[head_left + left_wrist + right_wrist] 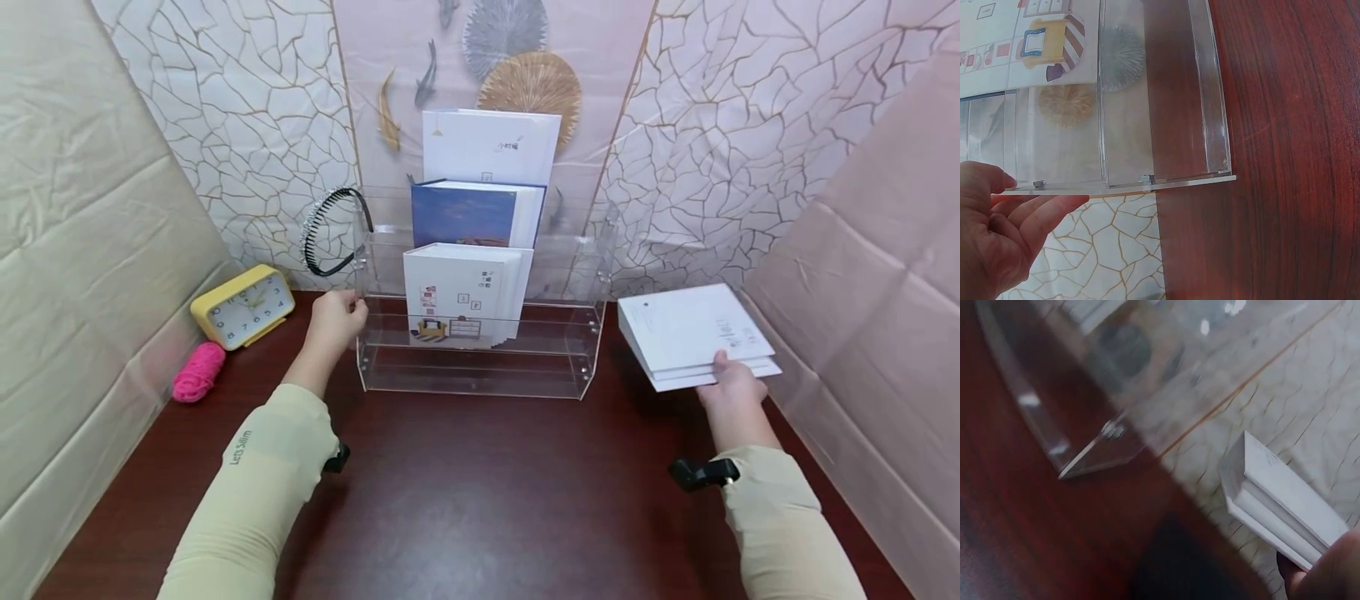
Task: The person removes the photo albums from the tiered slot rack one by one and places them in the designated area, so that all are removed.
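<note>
**White book (686,329) gripped at one corner, right of the clear acrylic rack (472,383)**

In the head view, the white book is held tilted by the right hand (733,396), thumb on the cover, well apart from the rack. The rack's left side is gripped by the left hand (335,321). Three books are stepped in its tiers: an illustrated white book (453,287) in front, a blue-covered book (461,212) behind it, and a taller white book (483,142) at the back. A silver-toothed headband (307,233) is seen at the rack's upper left; a yellow alarm clock (251,308) and pink yarn (198,372) lie farther left on the surface (480,500).

In the left wrist view, the clear side panel is pinched between thumb and fingers. Should the rack be pulled there, the headband could be dislodged or the books tipped.

In the right wrist view, which is blurred, the book's edge is clasped by the hand. Because it is held at one end only, the book could sag or fan, and its far corner could be knocked against the rack.
</note>
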A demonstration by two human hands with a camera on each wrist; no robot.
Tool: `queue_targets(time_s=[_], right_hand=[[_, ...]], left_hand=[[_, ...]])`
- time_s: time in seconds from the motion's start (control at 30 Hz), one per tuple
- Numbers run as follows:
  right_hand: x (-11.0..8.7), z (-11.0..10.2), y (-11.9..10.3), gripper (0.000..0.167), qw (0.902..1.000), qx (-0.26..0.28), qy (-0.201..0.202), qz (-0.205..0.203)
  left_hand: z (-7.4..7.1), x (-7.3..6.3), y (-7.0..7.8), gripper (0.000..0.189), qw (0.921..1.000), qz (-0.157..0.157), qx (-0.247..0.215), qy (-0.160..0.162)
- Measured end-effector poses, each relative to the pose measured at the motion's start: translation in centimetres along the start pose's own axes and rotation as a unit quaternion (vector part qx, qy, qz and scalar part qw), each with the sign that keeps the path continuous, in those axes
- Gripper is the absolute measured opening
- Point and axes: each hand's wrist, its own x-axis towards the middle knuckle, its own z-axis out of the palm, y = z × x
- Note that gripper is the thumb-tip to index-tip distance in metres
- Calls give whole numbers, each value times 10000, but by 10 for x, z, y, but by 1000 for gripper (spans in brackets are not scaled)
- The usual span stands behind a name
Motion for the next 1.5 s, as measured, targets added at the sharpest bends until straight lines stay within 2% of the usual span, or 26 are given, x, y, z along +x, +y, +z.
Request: queue_targets(time_s=[0.1, 0.2, 0.37, 0.57, 0.77, 0.87, 0.9, 1.0, 1.1, 1.13, 1.2, 1.37, 1.43, 1.5], right_hand=[[9, -10, 7, 70, 9972, -633, 408, 33], [16, -15, 11, 70, 9886, -1266, 809, 30], [24, -21, 15, 63, 9786, -1714, 1137, 33], [31, -26, 18, 61, 9737, -1914, 1235, 90], [30, -27, 22, 68, 9613, -2435, 1286, 74], [29, -27, 21, 75, 9512, -2874, 1113, 167], [28, -28, 20, 76, 9436, -3141, 1030, 206], [25, -27, 18, 79, 9403, -3287, 768, 426], [23, -26, 17, 78, 9443, -3165, 725, 539], [22, -25, 17, 78, 9484, -3030, 760, 545], [22, -25, 16, 79, 9448, -3136, 815, 493], [17, -30, 13, 69, 9640, -2497, 666, 622], [13, -33, 9, 62, 9729, -2108, 493, 810], [8, -35, 5, 58, 9772, -1869, 232, 981]], left_hand=[[1, 0, 0, 20, 10000, 57, -13, -4], [1, -1, 0, 20, 10000, 31, -45, -38], [0, -1, 1, 21, 9999, -40, -77, -79], [-1, -1, 2, 20, 10000, 36, 22, 10], [-2, -1, 1, 24, 9998, -139, -78, -151], [-2, -1, 0, 27, 9998, -137, -31, -124], [-2, -1, 0, 28, 9999, -120, -8, -106], [-2, -1, 0, 26, 9999, -123, 13, -97], [-2, -1, 0, 22, 9998, -146, 27, -112], [-1, -1, 0, 22, 9998, -144, 8, -120], [-1, -1, 0, 22, 9998, -145, -32, -136], [-2, -2, 1, 26, 9994, -229, -127, -238], [-3, -2, 1, 28, 9990, -294, -196, -270], [-4, -2, 2, 26, 9990, -282, -210, -274]])
